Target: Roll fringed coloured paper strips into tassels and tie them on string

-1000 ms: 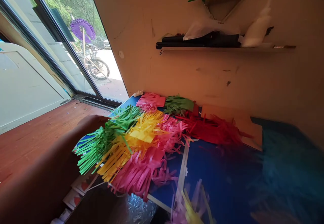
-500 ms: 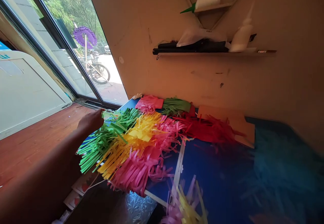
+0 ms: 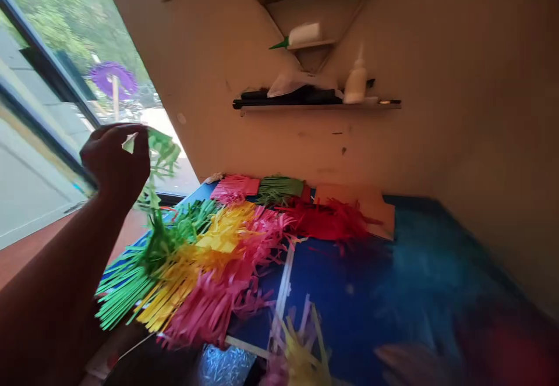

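Note:
My left hand is raised above the left side of the table, its fingers closed on a strip of light green fringed paper that dangles down. Below it lie piles of cut fringe: green, yellow and pink, overlapping one another. At the lower right edge, my right hand shows only as a dark smear near the table, so its fingers are not clear. Close by is a blurred teal fringed sheet. Pale yellow and lilac strips stick up at the bottom middle.
Red fringe rests on orange sheets at the back of the blue table. Pink and dark green fringed sheets lie beside them. A wall shelf holds a white bottle. A window stands left.
My left hand has risen from the green pile, lifting a light green fringe strip. The view has shifted, and my right hand now shows blurred at the lower right.

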`<state>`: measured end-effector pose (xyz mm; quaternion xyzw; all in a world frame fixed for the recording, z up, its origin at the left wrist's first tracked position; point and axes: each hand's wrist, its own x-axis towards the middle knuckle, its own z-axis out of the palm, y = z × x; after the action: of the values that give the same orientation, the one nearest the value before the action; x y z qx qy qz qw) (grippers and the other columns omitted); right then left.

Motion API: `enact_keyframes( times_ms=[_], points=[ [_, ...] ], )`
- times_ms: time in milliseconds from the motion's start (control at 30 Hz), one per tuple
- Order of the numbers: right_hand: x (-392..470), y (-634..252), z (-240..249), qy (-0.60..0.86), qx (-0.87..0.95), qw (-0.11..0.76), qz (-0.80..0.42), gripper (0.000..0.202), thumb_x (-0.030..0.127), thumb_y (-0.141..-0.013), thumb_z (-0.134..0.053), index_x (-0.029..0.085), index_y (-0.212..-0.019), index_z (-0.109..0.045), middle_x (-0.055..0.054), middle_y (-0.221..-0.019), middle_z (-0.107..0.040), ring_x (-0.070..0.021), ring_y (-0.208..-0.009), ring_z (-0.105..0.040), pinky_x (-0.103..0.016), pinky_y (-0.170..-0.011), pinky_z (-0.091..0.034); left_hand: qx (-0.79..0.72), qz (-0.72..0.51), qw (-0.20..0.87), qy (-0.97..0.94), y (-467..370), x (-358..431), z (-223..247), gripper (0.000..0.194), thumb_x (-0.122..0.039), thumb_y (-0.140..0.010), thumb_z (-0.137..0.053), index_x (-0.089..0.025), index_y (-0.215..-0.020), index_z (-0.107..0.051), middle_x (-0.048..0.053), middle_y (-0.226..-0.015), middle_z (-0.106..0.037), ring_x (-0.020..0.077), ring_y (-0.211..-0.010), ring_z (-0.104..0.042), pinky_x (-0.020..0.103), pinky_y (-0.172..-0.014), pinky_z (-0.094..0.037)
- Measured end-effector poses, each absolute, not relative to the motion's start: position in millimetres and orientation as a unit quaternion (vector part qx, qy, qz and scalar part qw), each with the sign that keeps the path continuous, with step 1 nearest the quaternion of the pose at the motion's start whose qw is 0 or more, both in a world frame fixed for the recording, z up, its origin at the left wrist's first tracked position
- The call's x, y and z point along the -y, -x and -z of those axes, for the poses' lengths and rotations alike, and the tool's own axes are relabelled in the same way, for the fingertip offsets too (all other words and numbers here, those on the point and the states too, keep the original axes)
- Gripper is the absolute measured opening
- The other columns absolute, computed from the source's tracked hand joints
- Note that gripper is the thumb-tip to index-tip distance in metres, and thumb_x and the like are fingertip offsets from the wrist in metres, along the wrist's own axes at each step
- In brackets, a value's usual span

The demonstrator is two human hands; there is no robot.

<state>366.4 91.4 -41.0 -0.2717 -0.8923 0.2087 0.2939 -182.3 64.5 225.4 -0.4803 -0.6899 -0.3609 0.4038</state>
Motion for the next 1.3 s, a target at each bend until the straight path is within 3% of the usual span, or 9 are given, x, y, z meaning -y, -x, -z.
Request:
enact_keyframes(
  times_ms=[167, 333, 500, 633, 833, 1033, 1100, 1167, 1300],
  points=[
    [-35, -295, 25, 0.33, 0.839, 0.32, -0.292, 0.032, 0.053, -0.094, -0.05, 0.037, -0.112, -0.072, -0.002, -0.095, -0.074, -0.017, -0.086, -0.069, -0.025, -0.078, -0.055, 0.476, 0.245, 0.416, 0.735, 42, -55, -146, 0.019, -0.025, -0.091, -0.057, -0.022, -0.103, -0.071, 0.0, -0.103, -0.077, 0.0176, -0.101, -0.07, 0.038, -0.096, -0.053],
    [-32, -221, 6, 0.225, 0.508, 0.417, -0.719, 0.053, 0.06, -0.078, -0.071, 0.023, -0.117, -0.07, -0.009, -0.116, -0.065, -0.0222, -0.101, -0.063, -0.031, -0.084, -0.05, 0.401, 0.287, 0.288, 0.821, -28, -41, -55, 0.025, -0.018, -0.091, -0.052, -0.024, -0.11, -0.067, 0.002, -0.106, -0.077, 0.0182, -0.103, -0.07, 0.033, -0.095, -0.053],
    [-62, -193, 7, 0.15, 0.183, 0.407, -0.882, 0.046, 0.058, -0.067, -0.08, 0.02, -0.092, -0.069, -0.007, -0.095, -0.069, -0.023, -0.095, -0.063, -0.032, -0.076, -0.052, 0.419, 0.335, 0.254, 0.805, -59, -32, -13, 0.025, -0.014, -0.093, -0.048, -0.02, -0.107, -0.068, 0.005, -0.103, -0.077, 0.0195, -0.102, -0.071, 0.032, -0.093, -0.054],
    [-93, -190, 13, 0.168, 0.06, 0.39, -0.904, 0.035, 0.05, -0.076, -0.071, 0.016, -0.086, -0.066, -0.009, -0.084, -0.069, -0.0246, -0.089, -0.067, -0.034, -0.068, -0.055, 0.42, 0.336, 0.242, 0.808, -71, -31, 7, 0.026, -0.015, -0.094, -0.046, -0.022, -0.102, -0.07, 0.002, -0.102, -0.078, 0.0195, -0.102, -0.071, 0.031, -0.089, -0.056],
    [-142, -255, 8, 0.262, 0.07, 0.585, -0.764, 0.018, 0.027, -0.077, -0.067, 0.021, -0.095, -0.066, -0.004, -0.101, -0.073, -0.0207, -0.1, -0.068, -0.038, -0.087, -0.055, 0.396, 0.323, 0.208, 0.834, -79, -58, 30, 0.027, -0.015, -0.093, -0.048, -0.027, -0.1, -0.071, 0.0, -0.106, -0.077, 0.022, -0.104, -0.071, 0.038, -0.088, -0.059],
    [-138, -351, -8, 0.524, 0.32, 0.699, -0.368, 0.04, 0.035, -0.078, -0.068, 0.022, -0.115, -0.06, -0.007, -0.121, -0.065, -0.0231, -0.125, -0.054, -0.043, -0.106, -0.043, 0.407, 0.269, 0.125, 0.864, -83, -80, 64, 0.031, -0.01, -0.087, -0.049, -0.026, -0.098, -0.072, 0.004, -0.111, -0.076, 0.0287, -0.107, -0.07, 0.048, -0.086, -0.06],
    [-116, -344, -2, 0.509, 0.548, 0.626, -0.221, 0.046, 0.036, -0.082, -0.067, 0.024, -0.125, -0.057, -0.008, -0.13, -0.061, -0.0232, -0.13, -0.05, -0.045, -0.113, -0.035, 0.423, 0.255, 0.086, 0.865, -86, -81, 73, 0.032, -0.009, -0.084, -0.05, -0.027, -0.099, -0.072, 0.005, -0.114, -0.074, 0.0297, -0.11, -0.068, 0.05, -0.089, -0.059],
    [-97, -320, 16, 0.406, 0.798, 0.419, -0.149, 0.053, 0.037, -0.081, -0.069, 0.023, -0.13, -0.056, -0.011, -0.136, -0.058, -0.028, -0.131, -0.049, -0.052, -0.117, -0.024, 0.453, 0.233, 0.034, 0.86, -92, -80, 77, 0.035, -0.007, -0.083, -0.05, -0.026, -0.103, -0.071, 0.006, -0.119, -0.073, 0.0288, -0.116, -0.065, 0.05, -0.097, -0.054],
    [-92, -274, 59, 0.358, 0.893, 0.261, -0.083, 0.029, 0.021, -0.089, -0.057, 0.017, -0.118, -0.063, -0.011, -0.115, -0.071, -0.0236, -0.111, -0.064, -0.049, -0.113, -0.027, 0.515, 0.191, -0.017, 0.836, -102, -78, 77, 0.04, -0.002, -0.081, -0.044, -0.016, -0.112, -0.065, 0.011, -0.115, -0.073, 0.0217, -0.111, -0.067, 0.041, -0.102, -0.051]
  ],
)
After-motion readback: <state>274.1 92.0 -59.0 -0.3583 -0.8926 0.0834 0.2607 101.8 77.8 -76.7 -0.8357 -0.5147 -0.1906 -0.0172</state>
